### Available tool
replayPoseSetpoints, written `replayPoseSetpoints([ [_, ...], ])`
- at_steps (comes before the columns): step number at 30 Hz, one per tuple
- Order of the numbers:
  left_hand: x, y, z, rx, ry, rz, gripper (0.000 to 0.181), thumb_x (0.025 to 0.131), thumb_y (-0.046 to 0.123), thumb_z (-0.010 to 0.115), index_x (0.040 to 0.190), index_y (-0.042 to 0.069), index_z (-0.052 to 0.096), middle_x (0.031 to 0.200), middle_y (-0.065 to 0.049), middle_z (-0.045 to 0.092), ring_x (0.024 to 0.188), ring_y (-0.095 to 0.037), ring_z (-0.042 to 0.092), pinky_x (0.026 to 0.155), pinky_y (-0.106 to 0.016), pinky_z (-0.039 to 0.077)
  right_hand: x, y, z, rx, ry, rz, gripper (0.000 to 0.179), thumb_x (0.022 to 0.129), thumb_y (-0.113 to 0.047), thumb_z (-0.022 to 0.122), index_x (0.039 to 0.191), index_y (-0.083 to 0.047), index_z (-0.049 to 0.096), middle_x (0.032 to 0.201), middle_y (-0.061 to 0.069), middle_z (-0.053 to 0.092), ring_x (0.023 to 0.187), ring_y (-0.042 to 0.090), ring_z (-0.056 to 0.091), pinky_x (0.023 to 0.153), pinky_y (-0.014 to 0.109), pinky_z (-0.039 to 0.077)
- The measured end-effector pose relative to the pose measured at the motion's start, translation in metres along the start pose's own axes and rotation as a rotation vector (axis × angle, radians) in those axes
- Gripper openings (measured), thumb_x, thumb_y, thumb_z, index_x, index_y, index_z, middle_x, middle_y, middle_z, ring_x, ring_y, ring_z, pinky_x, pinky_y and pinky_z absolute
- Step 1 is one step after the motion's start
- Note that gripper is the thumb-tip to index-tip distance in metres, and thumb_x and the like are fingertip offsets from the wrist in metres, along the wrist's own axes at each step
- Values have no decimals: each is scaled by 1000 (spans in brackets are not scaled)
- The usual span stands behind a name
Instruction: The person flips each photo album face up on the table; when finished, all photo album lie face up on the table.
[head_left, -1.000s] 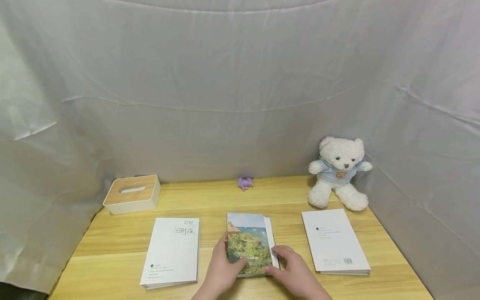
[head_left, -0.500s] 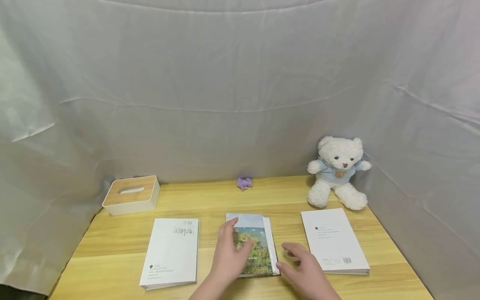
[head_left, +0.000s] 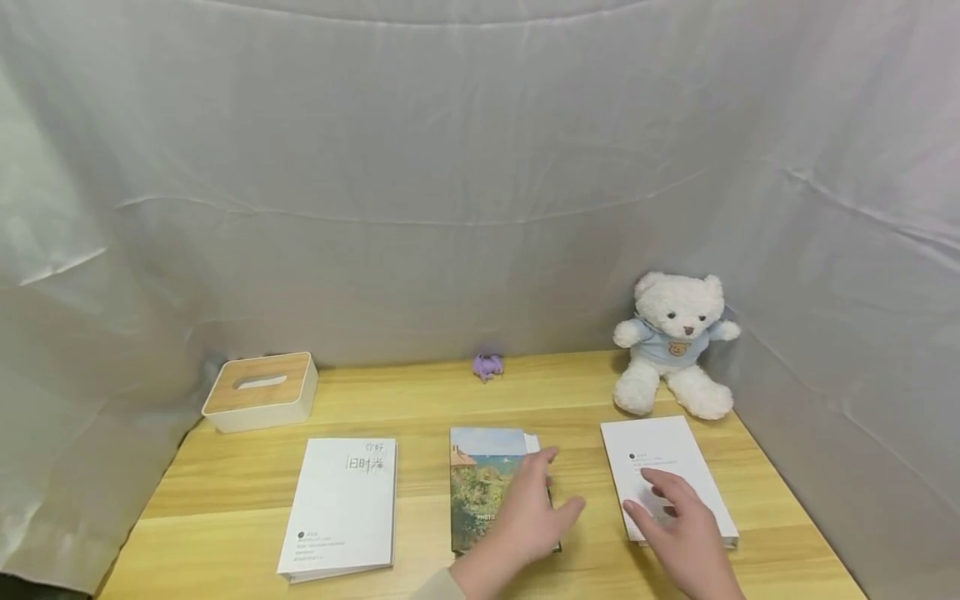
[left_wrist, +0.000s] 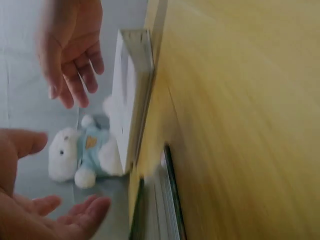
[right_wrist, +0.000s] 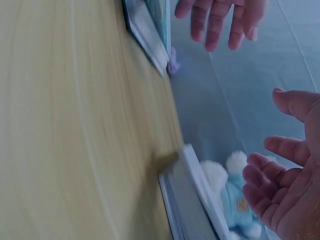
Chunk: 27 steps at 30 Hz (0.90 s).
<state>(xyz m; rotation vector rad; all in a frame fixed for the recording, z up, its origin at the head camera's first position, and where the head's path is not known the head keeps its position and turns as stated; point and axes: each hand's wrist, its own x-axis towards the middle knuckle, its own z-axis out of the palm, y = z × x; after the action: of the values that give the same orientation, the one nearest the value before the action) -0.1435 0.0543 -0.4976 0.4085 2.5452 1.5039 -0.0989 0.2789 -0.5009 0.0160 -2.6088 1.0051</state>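
A photo album (head_left: 480, 483) with a painted seaside cover lies in the middle of the table. Above its right part hovers my left hand (head_left: 528, 512), fingers spread and holding nothing; it hides part of the cover. My right hand (head_left: 682, 529) hangs over the lower part of a white album (head_left: 663, 450) on the right, its fingers loosely bent around empty air. In the right wrist view a gap shows between the right hand (right_wrist: 287, 185) and that white album (right_wrist: 192, 200). Another white album (head_left: 341, 508), with dark lettering, lies on the left.
A white tissue box (head_left: 258, 392) with a wooden lid stands at the back left. At the back edge sits a small purple object (head_left: 487, 367). A white teddy bear (head_left: 675, 350) in a blue shirt sits at the back right, against the grey curtain (head_left: 450, 208).
Both hands have come off the painted album and moved right. The left hand now hovers over that album's right side, the right hand over the right white album. The albums stay in place.
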Motion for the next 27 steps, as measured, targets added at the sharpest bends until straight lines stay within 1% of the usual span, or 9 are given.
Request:
replayPoseSetpoints([
  [3, 3, 7, 14, 51, -86, -23, 85, 90, 41, 83, 158, 9, 45, 151, -13, 53, 125, -32, 62, 103, -50, 55, 1, 9, -9, -53, 37, 21, 46, 90, -15, 86, 128, 5, 70, 127, 22, 69, 110, 41, 68, 82, 44, 60],
  [6, 7, 10, 28, 68, -155, -47, 87, 88, 42, 85, 159, 12, 45, 148, -10, 55, 122, -26, 63, 103, -47, 55, 0, 17, -17, -74, 35, 73, 50, 92, -19, 85, 131, 8, 67, 131, 28, 64, 116, 48, 64, 88, 57, 58],
  [8, 10, 9, 37, 60, -176, -46, 87, 87, 40, 86, 159, 13, 45, 147, -8, 55, 120, -23, 63, 101, -43, 56, 1, 22, -23, -79, 20, 115, 54, 93, -21, 84, 133, 10, 64, 134, 32, 60, 121, 53, 59, 94, 66, 52],
  [11, 13, 8, 49, 62, -173, -56, 88, 85, 39, 88, 159, 14, 46, 145, -6, 56, 121, -21, 62, 101, -41, 55, 3, 30, -31, -89, -5, 201, 60, 96, -25, 80, 137, 13, 59, 139, 38, 53, 129, 57, 50, 103, 71, 42],
  [13, 15, 8, 55, 66, -154, -56, 88, 85, 39, 88, 158, 14, 46, 143, -6, 56, 124, -22, 61, 102, -41, 55, 4, 35, -35, -97, -14, 263, 64, 98, -27, 78, 140, 16, 56, 142, 40, 49, 131, 57, 46, 107, 71, 38],
  [17, 19, 10, 62, 61, -118, -61, 85, 86, 38, 87, 157, 14, 48, 141, -6, 56, 117, -19, 63, 99, -38, 56, 8, 43, -38, -112, -39, 379, 71, 100, -29, 75, 145, 19, 47, 145, 43, 43, 132, 58, 44, 109, 70, 36],
  [21, 22, 13, 69, 74, -114, -61, 83, 86, 39, 86, 157, 14, 49, 139, -5, 56, 118, -19, 62, 100, -35, 55, 12, 50, -39, -108, -101, 435, 78, 101, -32, 74, 148, 21, 41, 149, 46, 37, 140, 61, 35, 115, 71, 29],
  [23, 23, 14, 73, 94, -125, -63, 83, 86, 40, 86, 156, 13, 51, 137, -5, 56, 119, -18, 62, 100, -34, 54, 14, 54, -40, -96, -161, 452, 83, 102, -36, 72, 150, 22, 36, 152, 47, 34, 144, 62, 28, 118, 71, 24],
  [27, 24, 17, 78, 128, -156, -80, 81, 86, 42, 85, 155, 12, 53, 134, -5, 56, 115, -17, 62, 98, -32, 55, 18, 60, -40, -74, -269, 481, 95, 104, -44, 67, 153, 24, 25, 156, 48, 26, 147, 62, 22, 121, 70, 21],
])
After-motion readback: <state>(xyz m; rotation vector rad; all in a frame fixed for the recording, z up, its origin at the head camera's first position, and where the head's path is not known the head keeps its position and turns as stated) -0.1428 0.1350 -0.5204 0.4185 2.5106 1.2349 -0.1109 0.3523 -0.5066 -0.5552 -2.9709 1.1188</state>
